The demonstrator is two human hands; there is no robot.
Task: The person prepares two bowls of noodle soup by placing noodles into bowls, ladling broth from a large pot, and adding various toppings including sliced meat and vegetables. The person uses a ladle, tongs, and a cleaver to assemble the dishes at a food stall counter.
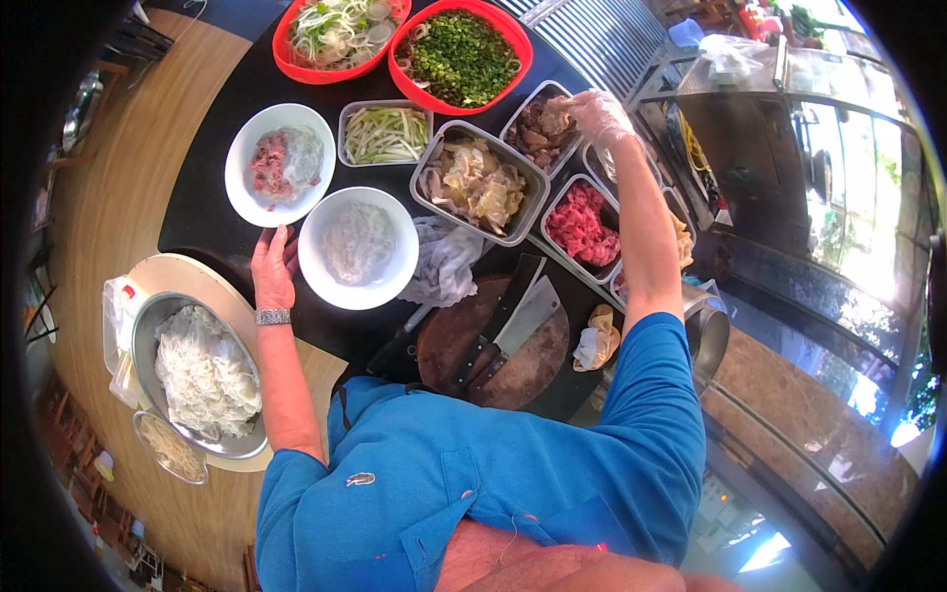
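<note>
Reaching up over a black tabletop, the bare left hand is loosely open — its fingertips come up at the near rim of a white bowl of pale noodles and pinkish meat; whether they grip it, I cannot tell. A second white bowl, with noodles alone, sits just to that hand's right. To its lower left, a steel basin of white noodles stands on a round, light-coloured board.

The right hand, in a clear glove, bends its fingers down to the brown meat in a metal tray; I cannot tell how tightly they close or whether they have hold of a piece. Nearer the body than that hand lies a tray of red meat, and to its left are two red bowls of cut greens and sliced onion.

Between the forearms, toward the body, knives lie on a round wooden chopping board beside a crumpled grey cloth. Beyond the right hand stands a glass-panelled cabinet — bright daylight behind it. Left of the left hand stretches a wood-grained surface.
</note>
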